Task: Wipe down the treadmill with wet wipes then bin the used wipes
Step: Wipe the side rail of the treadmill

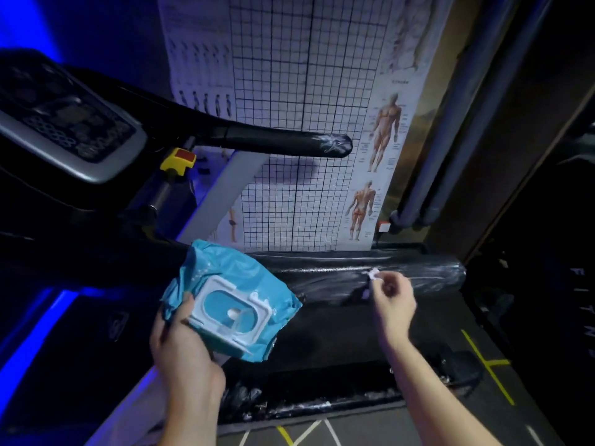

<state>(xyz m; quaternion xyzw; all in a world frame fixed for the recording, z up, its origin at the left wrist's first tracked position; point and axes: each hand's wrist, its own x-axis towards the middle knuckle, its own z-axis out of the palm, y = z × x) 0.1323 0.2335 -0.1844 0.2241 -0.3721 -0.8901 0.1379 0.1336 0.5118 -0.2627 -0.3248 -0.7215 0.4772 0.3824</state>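
My left hand (180,346) grips a teal pack of wet wipes (225,297) from below, its white flip lid facing me. My right hand (391,299) pinches a small white scrap, a wet wipe (374,275), against the treadmill's near black padded handrail (428,273). That rail shows wet streaks around the hand. The treadmill console (70,123) sits at the upper left, and the far handrail (289,143) runs across the middle.
A yellow and red safety key (178,160) hangs under the console. A wire grid panel with anatomy posters (306,107) stands behind the rails. Grey poles (450,123) rise at the right. The floor (489,362) carries yellow markings.
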